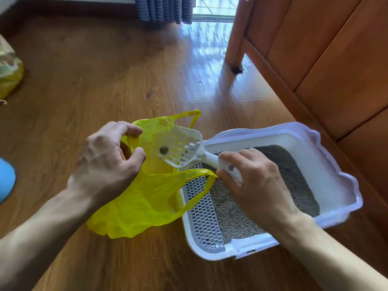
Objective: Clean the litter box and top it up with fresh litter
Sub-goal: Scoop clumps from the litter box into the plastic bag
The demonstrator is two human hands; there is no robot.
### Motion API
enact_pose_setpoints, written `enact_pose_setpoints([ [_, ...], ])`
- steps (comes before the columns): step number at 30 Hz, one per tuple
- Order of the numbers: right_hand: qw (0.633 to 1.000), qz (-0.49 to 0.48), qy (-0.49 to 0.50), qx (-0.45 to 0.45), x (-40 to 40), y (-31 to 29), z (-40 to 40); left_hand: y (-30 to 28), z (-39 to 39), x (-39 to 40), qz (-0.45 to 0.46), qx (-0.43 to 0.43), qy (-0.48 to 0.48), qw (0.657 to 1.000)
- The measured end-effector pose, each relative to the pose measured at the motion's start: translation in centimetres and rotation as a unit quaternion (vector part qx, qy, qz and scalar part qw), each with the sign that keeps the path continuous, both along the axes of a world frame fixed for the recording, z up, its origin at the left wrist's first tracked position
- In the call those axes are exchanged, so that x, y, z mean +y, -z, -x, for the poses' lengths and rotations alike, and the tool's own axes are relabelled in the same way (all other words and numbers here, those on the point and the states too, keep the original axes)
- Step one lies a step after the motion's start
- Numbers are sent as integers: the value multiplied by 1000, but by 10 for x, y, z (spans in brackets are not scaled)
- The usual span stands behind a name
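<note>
The litter box (327, 164), a white tray with a pale lilac rim, sits on the wooden floor (94, 80) beside a wooden cabinet (315, 49). It contains grey granular litter (231, 215) across most of its base; a white perforated grid panel (204, 217) occupies its left end.

Right hand (254, 183): grip clenched around the handle of the white slotted scoop (180, 148). The scoop head is held above the mouth of the yellow plastic bag (147, 198) and carries one small dark clump (163, 150).

Left hand (107, 160): grip pinching one bag handle, holding the mouth open. The other bag handle drapes over the left end of the litter box. The bag's contents cannot be determined.

A second yellow bag (9, 74) lies at the far left edge of the floor.
</note>
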State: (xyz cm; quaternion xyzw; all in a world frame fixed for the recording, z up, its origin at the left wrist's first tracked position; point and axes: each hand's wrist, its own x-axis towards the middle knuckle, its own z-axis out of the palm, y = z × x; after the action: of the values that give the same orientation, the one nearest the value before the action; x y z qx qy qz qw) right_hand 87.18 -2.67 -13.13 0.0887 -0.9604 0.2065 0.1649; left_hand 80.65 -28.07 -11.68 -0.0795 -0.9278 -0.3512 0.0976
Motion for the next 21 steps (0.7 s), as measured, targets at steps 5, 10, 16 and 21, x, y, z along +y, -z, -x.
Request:
enact_pose_setpoints([
  [5, 999, -32, 5, 2, 2, 2, -4, 2, 1, -3, 10, 5, 7, 1000],
  [10, 1000, 4, 4, 4, 9, 1, -6, 4, 0, 1, 8, 3, 10, 1000],
  [16, 1000, -1, 29, 3, 16, 2, -9, 3, 1, 3, 13, 8, 12, 1000],
  [21, 998, 24, 64, 2, 25, 3, -12, 3, 1, 2, 19, 2, 9, 1000],
])
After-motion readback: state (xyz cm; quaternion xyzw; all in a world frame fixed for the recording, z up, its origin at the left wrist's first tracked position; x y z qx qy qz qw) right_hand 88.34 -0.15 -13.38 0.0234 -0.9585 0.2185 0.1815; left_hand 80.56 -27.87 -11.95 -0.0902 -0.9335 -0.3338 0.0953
